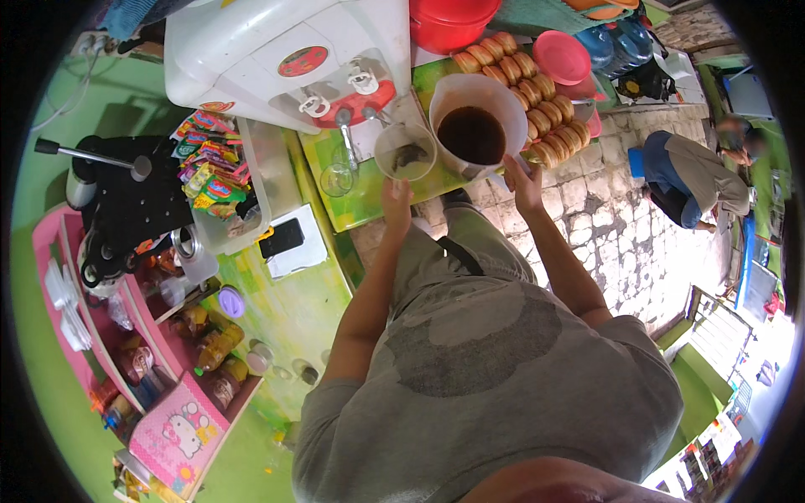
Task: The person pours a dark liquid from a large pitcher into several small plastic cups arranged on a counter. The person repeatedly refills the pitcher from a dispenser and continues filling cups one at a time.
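My right hand [524, 182] grips the near side of a translucent plastic jug [445, 100], which has dark brown liquid [471, 135] in it. To its left, my left hand [397, 200] holds a clear round container [383, 160] by its near side. Something dark lies in that container; what it is I cannot tell. Both vessels are side by side over the green-yellow table [352, 210]. A clear drinking glass [338, 180] and a metal spoon [343, 119] are left of the container.
Behind stands a white water dispenser [239, 56] with two taps. Rows of round buns [534, 94] lie beyond the jug, near a red bucket [449, 22]. Leftward are a plastic bin [261, 182] of sachets, a phone [282, 240] and a pink shelf [138, 302]. A person [685, 176] bends at right.
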The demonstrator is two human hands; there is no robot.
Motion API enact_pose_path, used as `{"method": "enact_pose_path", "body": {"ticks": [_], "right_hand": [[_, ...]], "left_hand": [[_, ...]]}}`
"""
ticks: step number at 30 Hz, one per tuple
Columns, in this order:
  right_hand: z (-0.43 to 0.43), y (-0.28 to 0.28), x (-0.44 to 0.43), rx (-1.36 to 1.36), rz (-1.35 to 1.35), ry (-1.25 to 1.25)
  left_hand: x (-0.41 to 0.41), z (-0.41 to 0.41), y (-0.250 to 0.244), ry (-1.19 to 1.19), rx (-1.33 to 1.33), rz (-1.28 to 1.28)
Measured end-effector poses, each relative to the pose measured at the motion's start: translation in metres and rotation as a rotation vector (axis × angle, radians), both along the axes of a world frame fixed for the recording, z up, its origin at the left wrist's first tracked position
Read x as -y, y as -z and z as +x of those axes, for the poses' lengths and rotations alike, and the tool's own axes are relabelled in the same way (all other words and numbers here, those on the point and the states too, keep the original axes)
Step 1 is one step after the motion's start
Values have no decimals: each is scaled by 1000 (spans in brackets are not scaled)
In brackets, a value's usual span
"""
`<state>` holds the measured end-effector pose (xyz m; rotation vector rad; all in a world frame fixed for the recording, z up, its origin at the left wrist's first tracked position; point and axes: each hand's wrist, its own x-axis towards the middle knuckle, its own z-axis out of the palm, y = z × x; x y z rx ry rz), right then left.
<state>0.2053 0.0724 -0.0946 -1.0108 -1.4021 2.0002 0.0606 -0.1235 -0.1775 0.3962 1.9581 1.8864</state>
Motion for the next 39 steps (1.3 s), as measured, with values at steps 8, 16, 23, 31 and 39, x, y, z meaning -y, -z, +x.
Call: {"method": "enact_pose_path", "body": {"ticks": [8,16,23,31,39], "right_hand": [[53,-32,5,157,34,-94],[84,-74,0,340,107,-232],[88,-105,-5,551,193,-299],[80,-112,-9,648,299,-404],[57,-135,-2,652,374,-433]], "left_hand": [[-3,-4,2,93,34,37],[-19,5,24,220,90,141],[-29,12,12,222,100,74],[-23,12,-10,248,-87,69],[-20,8,-3,208,-96,78]]}}
